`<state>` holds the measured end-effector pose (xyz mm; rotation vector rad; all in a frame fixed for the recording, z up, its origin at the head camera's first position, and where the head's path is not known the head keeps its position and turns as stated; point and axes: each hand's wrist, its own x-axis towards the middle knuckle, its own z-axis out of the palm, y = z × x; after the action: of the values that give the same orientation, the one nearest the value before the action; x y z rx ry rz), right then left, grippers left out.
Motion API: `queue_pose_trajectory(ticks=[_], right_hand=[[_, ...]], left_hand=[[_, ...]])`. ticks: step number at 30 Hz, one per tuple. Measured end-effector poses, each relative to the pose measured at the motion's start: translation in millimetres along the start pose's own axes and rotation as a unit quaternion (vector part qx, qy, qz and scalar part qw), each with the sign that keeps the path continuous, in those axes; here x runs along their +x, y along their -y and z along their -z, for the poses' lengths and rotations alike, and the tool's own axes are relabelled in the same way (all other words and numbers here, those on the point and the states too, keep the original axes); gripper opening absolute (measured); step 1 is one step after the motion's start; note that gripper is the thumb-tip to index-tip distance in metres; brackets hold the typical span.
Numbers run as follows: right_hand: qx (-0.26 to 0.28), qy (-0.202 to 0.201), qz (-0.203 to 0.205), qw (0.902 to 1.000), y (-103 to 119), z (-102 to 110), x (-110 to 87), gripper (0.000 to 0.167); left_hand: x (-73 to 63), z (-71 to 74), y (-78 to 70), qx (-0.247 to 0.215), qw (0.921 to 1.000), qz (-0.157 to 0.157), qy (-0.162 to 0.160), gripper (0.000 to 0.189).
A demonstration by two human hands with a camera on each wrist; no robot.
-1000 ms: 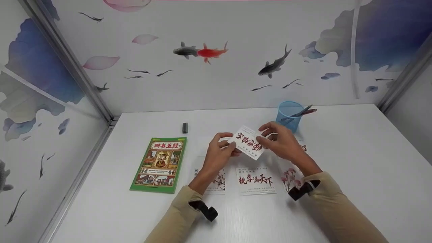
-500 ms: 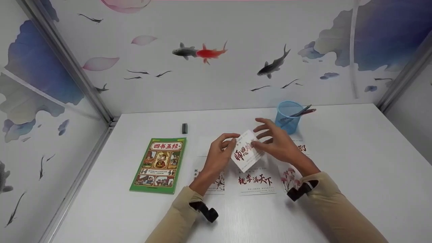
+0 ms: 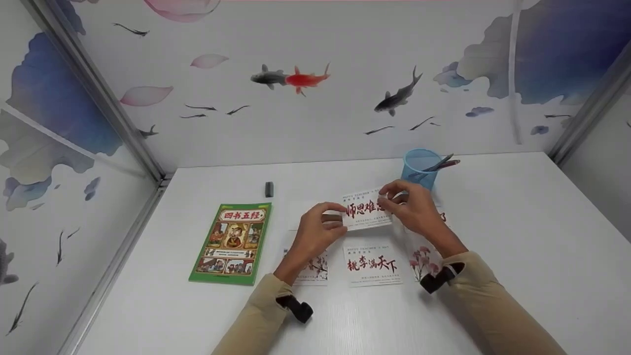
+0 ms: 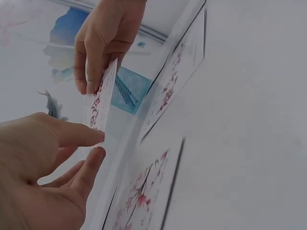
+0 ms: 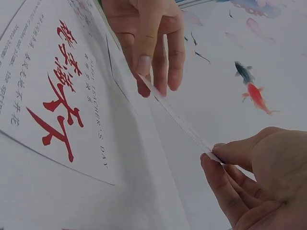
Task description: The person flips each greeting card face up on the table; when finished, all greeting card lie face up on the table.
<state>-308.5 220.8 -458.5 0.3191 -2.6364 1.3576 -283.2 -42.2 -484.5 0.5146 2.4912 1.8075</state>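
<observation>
A white greeting card (image 3: 367, 211) with red Chinese lettering is held above the table between both hands, its text upright in the head view. My left hand (image 3: 318, 231) has thumb and fingers at its left edge. My right hand (image 3: 414, 209) pinches the card's right end between thumb and fingers, covering the last character. In the right wrist view the raised card (image 5: 180, 122) appears nearly edge-on. Below it lies another red-lettered card (image 3: 373, 266). A blossom-printed card (image 3: 318, 270) is partly hidden by the left wrist, and a pink-flower card (image 3: 424, 261) lies below the right wrist.
A green-bordered book (image 3: 231, 244) lies on the white table (image 3: 162, 305), left of the hands. Behind it is a small dark eraser-like block (image 3: 269, 189). A blue mesh cup (image 3: 419, 165) with pens stands behind the right hand. Printed panels enclose the table's back and sides.
The card has been turned from its tilted, rotated position to nearly level, lettering upright. The right hand's fingers, spread half a second ago, have closed on its right end.
</observation>
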Motion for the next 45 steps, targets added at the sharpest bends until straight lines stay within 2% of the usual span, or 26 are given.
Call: queue_pose_trajectory(ticks=[3, 6, 8, 11, 13, 20, 23, 27, 32, 37, 41, 45], right_hand=[[-0.018, 0.034, -0.024, 0.9990, -2, 0, -0.8, 0.024], [-0.035, 0.078, -0.048, 0.9952, -3, -1, -1.2, 0.036], [-0.049, 0.107, -0.054, 0.9916, -5, -2, -1.2, 0.045], [-0.072, 0.135, -0.041, 0.9874, -8, -5, -0.9, 0.053], [-0.086, 0.141, -0.025, 0.9860, -9, -6, -1.1, 0.054], [-0.126, 0.139, -0.006, 0.9822, -12, -9, -4.1, 0.054], [-0.135, 0.137, -0.004, 0.9813, -14, -10, -5.2, 0.053], [-0.141, 0.138, -0.004, 0.9803, -15, -10, -5.8, 0.052], [-0.138, 0.142, 0.003, 0.9803, -16, -10, -4.2, 0.052], [-0.133, 0.139, 0.000, 0.9814, -13, -8, -4.2, 0.049], [-0.122, 0.127, -0.006, 0.9844, -8, -9, -4.7, 0.046], [-0.113, 0.127, 0.018, 0.9852, 1, -14, -5.7, 0.043]], left_hand=[[-0.7, -1.6, 0.8, 0.045, 0.9988, -0.019, 0.006, 0.036], [-1.0, -3.7, 0.1, 0.090, 0.9953, -0.034, 0.014, 0.037], [-1.9, -4.7, -0.8, 0.132, 0.9901, -0.041, 0.024, 0.037], [-3.1, -5.2, -2.4, 0.189, 0.9795, -0.048, 0.049, 0.035], [-3.4, -5.5, -3.3, 0.219, 0.9719, -0.055, 0.066, 0.034], [-4.0, -7.8, -5.1, 0.261, 0.9565, -0.044, 0.124, 0.031], [-4.2, -8.9, -6.1, 0.277, 0.9509, -0.049, 0.128, 0.030], [-3.2, -9.5, -6.5, 0.291, 0.9461, -0.079, 0.119, 0.025], [-1.9, -9.6, -6.5, 0.298, 0.9435, -0.091, 0.114, 0.024], [-2.1, -6.5, -7.4, 0.298, 0.9451, -0.077, 0.111, 0.031], [-5.0, 3.8, -7.8, 0.288, 0.9514, -0.053, 0.096, 0.036], [-11.3, 21.4, -4.9, 0.282, 0.9560, -0.042, 0.071, 0.037]])
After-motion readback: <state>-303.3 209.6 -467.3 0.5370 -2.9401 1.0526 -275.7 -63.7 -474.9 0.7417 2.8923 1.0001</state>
